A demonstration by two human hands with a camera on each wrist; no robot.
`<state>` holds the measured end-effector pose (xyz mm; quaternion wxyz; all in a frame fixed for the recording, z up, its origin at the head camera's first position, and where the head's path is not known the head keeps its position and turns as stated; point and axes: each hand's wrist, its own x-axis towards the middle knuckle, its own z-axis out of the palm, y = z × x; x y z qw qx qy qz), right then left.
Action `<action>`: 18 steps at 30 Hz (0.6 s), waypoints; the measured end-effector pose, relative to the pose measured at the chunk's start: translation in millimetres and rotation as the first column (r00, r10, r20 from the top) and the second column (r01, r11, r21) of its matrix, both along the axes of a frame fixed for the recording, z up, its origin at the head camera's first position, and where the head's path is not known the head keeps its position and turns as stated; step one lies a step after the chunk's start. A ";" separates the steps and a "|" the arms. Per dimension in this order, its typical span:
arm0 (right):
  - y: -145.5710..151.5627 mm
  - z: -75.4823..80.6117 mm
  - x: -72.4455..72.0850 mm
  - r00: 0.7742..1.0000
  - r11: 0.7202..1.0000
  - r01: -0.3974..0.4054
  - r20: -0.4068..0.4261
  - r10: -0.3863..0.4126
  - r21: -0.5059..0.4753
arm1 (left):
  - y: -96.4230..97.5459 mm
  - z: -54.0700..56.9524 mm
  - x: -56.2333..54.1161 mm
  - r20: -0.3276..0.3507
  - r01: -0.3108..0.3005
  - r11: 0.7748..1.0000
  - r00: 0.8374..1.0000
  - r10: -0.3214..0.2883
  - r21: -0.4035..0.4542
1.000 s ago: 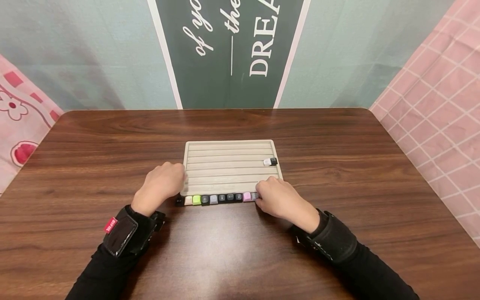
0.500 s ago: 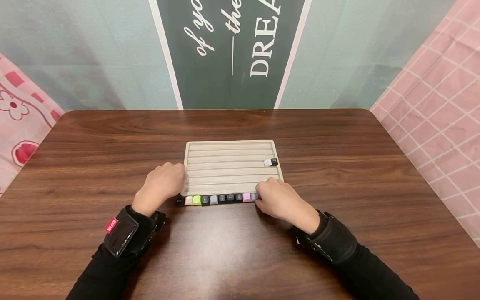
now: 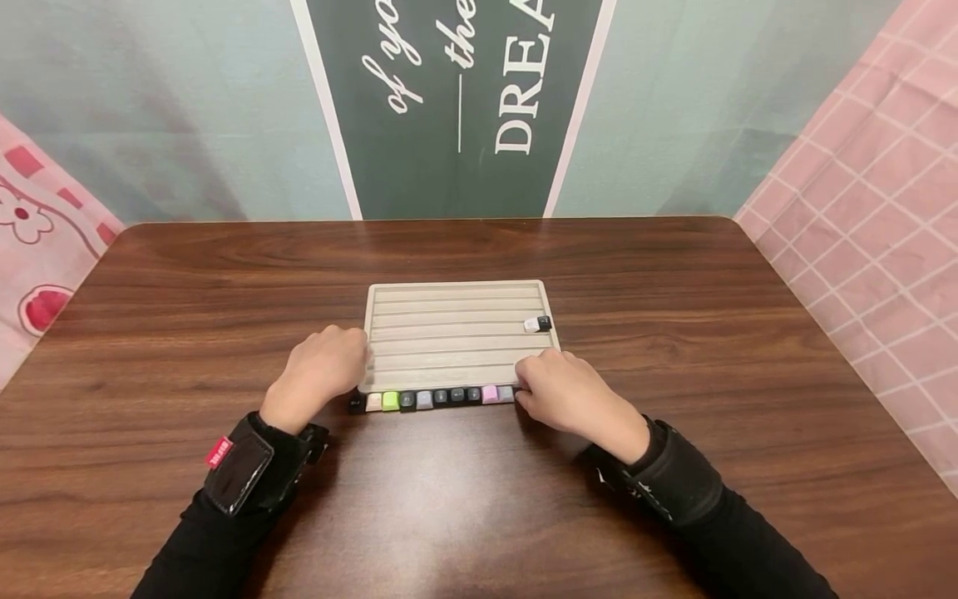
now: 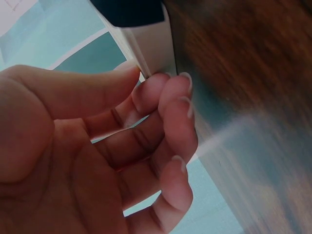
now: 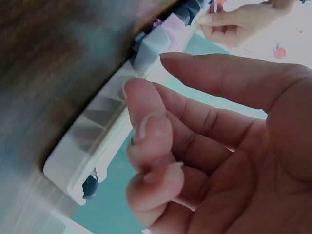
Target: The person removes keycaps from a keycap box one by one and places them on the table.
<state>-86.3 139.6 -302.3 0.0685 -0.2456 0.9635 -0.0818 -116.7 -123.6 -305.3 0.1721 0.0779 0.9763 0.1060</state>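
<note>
A cream ridged tray (image 3: 441,329) lies on the table between both hands. My left hand (image 3: 325,368) pinches its near left edge, thumb and index finger on the tray end (image 4: 157,46) in the left wrist view, just below a dark keycap (image 4: 131,10). Along the tray's near edge runs a row of several keycaps, among them a green keycap (image 3: 391,401), a pink keycap (image 3: 490,394) and a grey keycap (image 3: 506,393). Beside the grey one is my right hand (image 3: 572,398), fingers loosely bent, with a gap between thumb and index fingertip and nothing held there.
Farther up the tray at its right side sit a white keycap (image 3: 531,324) and a black keycap (image 3: 544,323). The brown wooden table (image 3: 674,316) extends around the tray. Behind it hangs a printed cloth (image 3: 464,183).
My right hand has moved slightly right, off the grey keycap, which shows more fully at the end of the row. My left hand keeps its place at the tray's edge.
</note>
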 end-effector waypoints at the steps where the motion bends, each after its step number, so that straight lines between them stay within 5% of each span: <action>1: 1.1 0.9 -0.2 1.000 1.000 0.003 -0.005 -0.004 -0.005 | 0.0 0.0 0.1 0.001 0.001 1.000 1.000 -0.001 0.001; 18: 13.0 13.7 -12.1 0.998 0.996 0.069 0.014 -0.068 -0.051 | -0.4 -0.4 -0.1 -0.009 0.007 1.000 1.000 -0.007 -0.004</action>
